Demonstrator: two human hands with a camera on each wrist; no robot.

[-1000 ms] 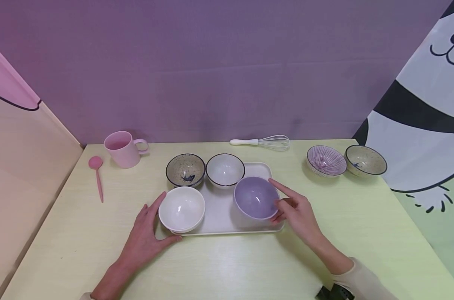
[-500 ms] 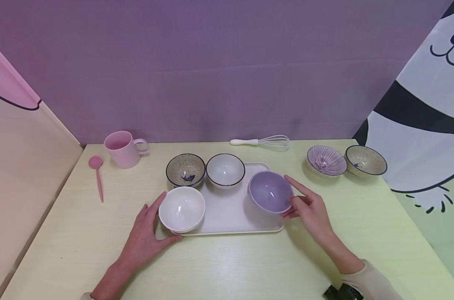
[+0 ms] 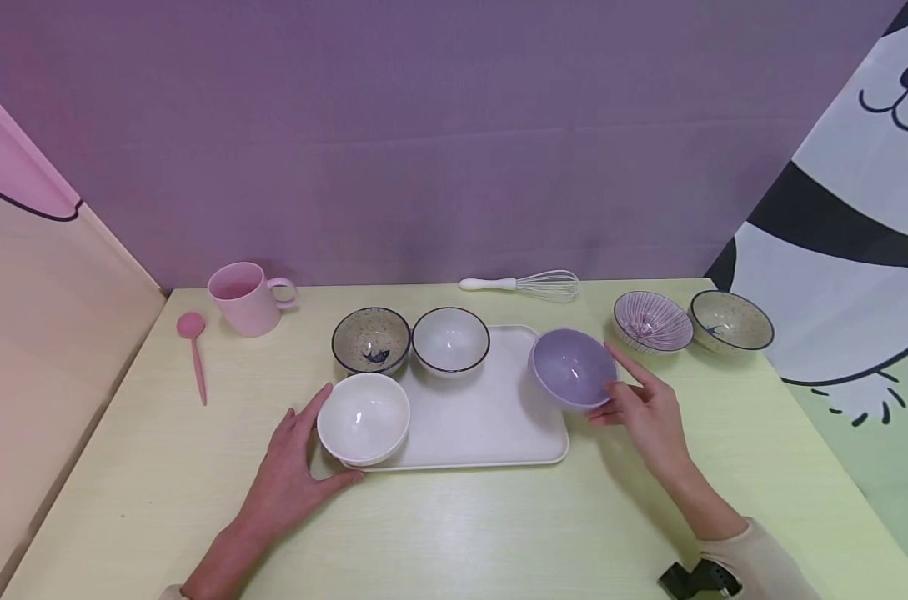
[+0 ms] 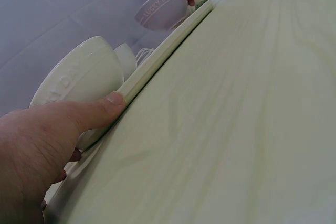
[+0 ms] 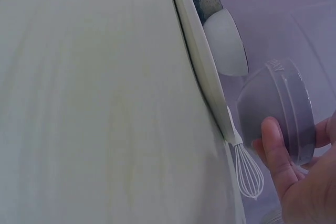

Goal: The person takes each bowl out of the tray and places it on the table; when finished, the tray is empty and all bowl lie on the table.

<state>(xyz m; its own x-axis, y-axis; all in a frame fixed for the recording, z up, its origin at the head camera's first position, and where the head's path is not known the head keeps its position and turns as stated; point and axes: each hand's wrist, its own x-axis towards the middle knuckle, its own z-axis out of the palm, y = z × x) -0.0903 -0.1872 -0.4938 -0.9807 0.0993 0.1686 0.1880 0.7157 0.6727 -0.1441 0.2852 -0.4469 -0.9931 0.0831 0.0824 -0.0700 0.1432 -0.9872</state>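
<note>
My right hand [image 3: 652, 417] pinches a purple bowl [image 3: 571, 367] by its right side and holds it, slightly tilted, above the right part of a white rectangular tray [image 3: 476, 429]. Raised letters "LUCKY DAY" show on this bowl [image 4: 163, 8] in the left wrist view. My left hand [image 3: 288, 467] grips the tray's front left corner, thumb along the front rim. Its index finger lies against a plain white bowl [image 3: 363, 417] there. At the back of the tray stand a speckled beige bowl [image 3: 371, 340] with a dark rim and a white bowl with a dark rim [image 3: 451, 340].
A pink mug [image 3: 247, 300] and a pink spoon [image 3: 194, 350] are at the table's left. Behind the tray lies a white-handled whisk [image 3: 524, 284]. To the right, a purple-striped bowl [image 3: 652, 322] touches a second beige bowl [image 3: 733, 320].
The right hand has carried the purple bowl rightward and toward the back, from over the tray's middle right to its right edge. The left hand, tray and other bowls stay put.
</note>
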